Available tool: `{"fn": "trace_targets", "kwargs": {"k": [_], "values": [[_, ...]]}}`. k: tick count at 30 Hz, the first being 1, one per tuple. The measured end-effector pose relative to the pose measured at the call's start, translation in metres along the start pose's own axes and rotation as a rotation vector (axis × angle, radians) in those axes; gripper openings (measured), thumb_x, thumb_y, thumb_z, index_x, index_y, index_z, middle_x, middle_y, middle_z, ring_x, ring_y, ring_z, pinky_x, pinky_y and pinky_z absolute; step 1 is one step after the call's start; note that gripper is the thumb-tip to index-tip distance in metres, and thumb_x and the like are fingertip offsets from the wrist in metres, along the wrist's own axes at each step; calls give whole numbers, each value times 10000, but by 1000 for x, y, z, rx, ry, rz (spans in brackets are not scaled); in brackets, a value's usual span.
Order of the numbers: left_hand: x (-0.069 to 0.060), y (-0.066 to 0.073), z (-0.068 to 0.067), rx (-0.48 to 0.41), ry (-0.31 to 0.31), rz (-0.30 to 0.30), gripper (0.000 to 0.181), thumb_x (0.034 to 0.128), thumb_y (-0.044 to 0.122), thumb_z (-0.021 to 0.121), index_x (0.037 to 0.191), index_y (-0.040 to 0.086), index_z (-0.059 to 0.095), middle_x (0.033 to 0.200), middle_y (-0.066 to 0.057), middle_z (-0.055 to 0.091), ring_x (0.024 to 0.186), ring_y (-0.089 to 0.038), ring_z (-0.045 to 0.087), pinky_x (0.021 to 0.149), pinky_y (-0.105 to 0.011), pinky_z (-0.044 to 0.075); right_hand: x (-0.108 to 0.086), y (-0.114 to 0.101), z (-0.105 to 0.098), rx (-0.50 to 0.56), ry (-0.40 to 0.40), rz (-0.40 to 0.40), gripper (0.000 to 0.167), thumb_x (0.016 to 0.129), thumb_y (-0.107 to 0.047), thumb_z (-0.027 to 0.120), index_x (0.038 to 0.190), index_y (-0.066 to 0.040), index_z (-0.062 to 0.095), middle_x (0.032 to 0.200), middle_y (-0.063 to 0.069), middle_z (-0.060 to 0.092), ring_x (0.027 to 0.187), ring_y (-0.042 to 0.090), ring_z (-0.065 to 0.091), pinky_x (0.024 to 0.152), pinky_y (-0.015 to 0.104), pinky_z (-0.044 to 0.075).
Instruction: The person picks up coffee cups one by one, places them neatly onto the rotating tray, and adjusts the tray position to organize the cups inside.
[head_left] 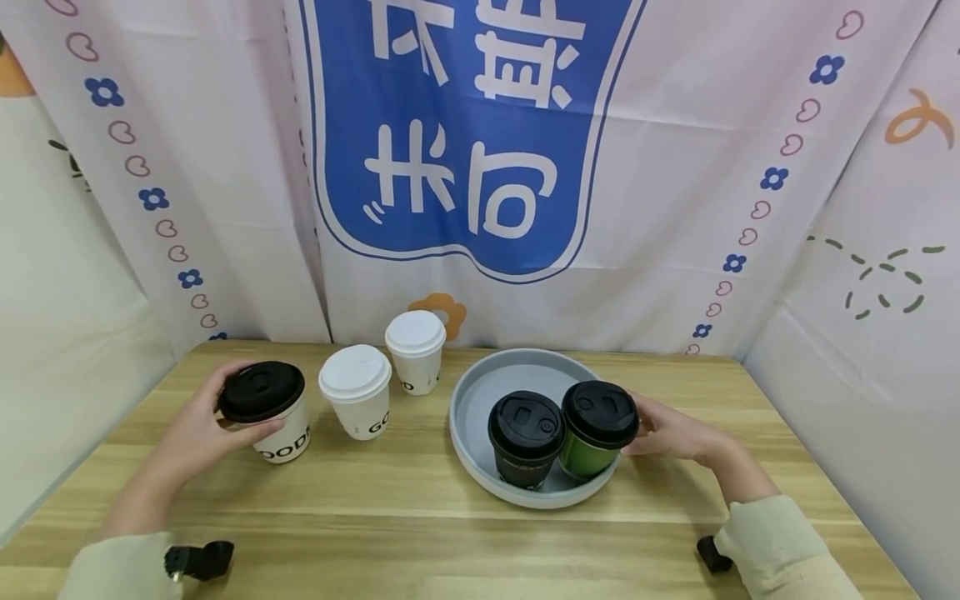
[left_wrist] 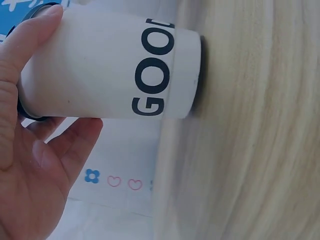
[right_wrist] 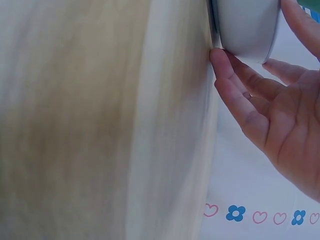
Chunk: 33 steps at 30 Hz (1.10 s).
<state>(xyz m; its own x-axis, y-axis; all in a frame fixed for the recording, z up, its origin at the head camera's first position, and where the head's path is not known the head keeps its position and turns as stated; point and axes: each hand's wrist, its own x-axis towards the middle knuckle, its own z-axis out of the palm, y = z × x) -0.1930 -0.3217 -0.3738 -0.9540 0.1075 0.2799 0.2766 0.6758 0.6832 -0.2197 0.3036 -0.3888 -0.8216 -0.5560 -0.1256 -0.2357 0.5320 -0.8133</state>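
My left hand (head_left: 198,429) grips a white paper coffee cup (left_wrist: 95,65) with a black lid (head_left: 261,390), fingers and thumb around its upper part. The cup is upright, its base at or very near the tabletop. A round grey tray (head_left: 480,400) holds a black cup (head_left: 525,442) and a green cup (head_left: 588,454), both black-lidded. At the tray's right edge is my right hand (head_left: 671,429), beside the green cup. In the right wrist view, loosely extended fingers (right_wrist: 250,112) lie against or close by the tray's outer wall (right_wrist: 247,30).
Two white cups with white lids stand right of the held cup: one nearer (head_left: 356,387), one farther back (head_left: 416,354). They rest on a wooden table (head_left: 360,517). Printed cloth (head_left: 675,167) hangs along the table's back and sides.
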Motion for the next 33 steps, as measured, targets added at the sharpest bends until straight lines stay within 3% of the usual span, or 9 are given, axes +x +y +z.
{"fn": "trace_targets", "kwargs": {"k": [5, 9, 13, 18, 25, 33], "values": [[-9, 9, -5, 25, -1, 21, 899, 801, 226, 844, 1519, 171, 305, 1420, -179, 427, 1043, 211, 356, 778, -27, 402, 2, 3, -3, -2, -6, 3, 892, 873, -175, 745, 1563, -21, 201, 1561, 276, 306, 1363, 384, 350, 1093, 479, 347], [-16, 18, -9, 42, 21, 54, 887, 781, 214, 860, 1505, 225, 347, 1354, 85, 450, 1075, 198, 378, 783, -44, 403, 4, 4, -4, 36, -22, 2, 892, 875, -156, 749, 1556, 5, 194, 1520, 303, 351, 1249, 245, 481, 998, 271, 439], [-21, 30, -14, 55, 23, 82, 891, 762, 200, 873, 1496, 231, 368, 1280, 271, 415, 1089, 181, 389, 769, -72, 420, 6, 5, -6, 80, -38, 0, 892, 881, -139, 743, 1552, 24, 179, 1516, 320, 340, 1192, 120, 507, 962, 205, 444], [-24, 48, -18, 98, 14, 95, 920, 739, 236, 891, 1497, 281, 372, 1269, 245, 443, 1057, 175, 412, 752, -119, 451, 6, 6, -8, 91, -36, 0, 869, 887, -145, 735, 1548, 29, 197, 1542, 314, 302, 1261, 151, 438, 996, 235, 412], [-23, 69, -15, 107, -11, 146, 940, 722, 239, 902, 1499, 277, 374, 1327, -29, 511, 1058, 161, 435, 764, -152, 487, 9, 7, -10, 102, -40, 17, 843, 897, -158, 726, 1551, -3, 218, 1563, 277, 291, 1297, 152, 397, 1005, 219, 399], [-21, 80, -8, 92, -15, 181, 924, 713, 239, 909, 1483, 267, 399, 1306, 37, 516, 1090, 148, 447, 808, -133, 483, 11, 9, -11, 136, -51, 25, 857, 896, -157, 727, 1553, 3, 201, 1566, 294, 273, 1282, 109, 402, 989, 187, 407]]}}
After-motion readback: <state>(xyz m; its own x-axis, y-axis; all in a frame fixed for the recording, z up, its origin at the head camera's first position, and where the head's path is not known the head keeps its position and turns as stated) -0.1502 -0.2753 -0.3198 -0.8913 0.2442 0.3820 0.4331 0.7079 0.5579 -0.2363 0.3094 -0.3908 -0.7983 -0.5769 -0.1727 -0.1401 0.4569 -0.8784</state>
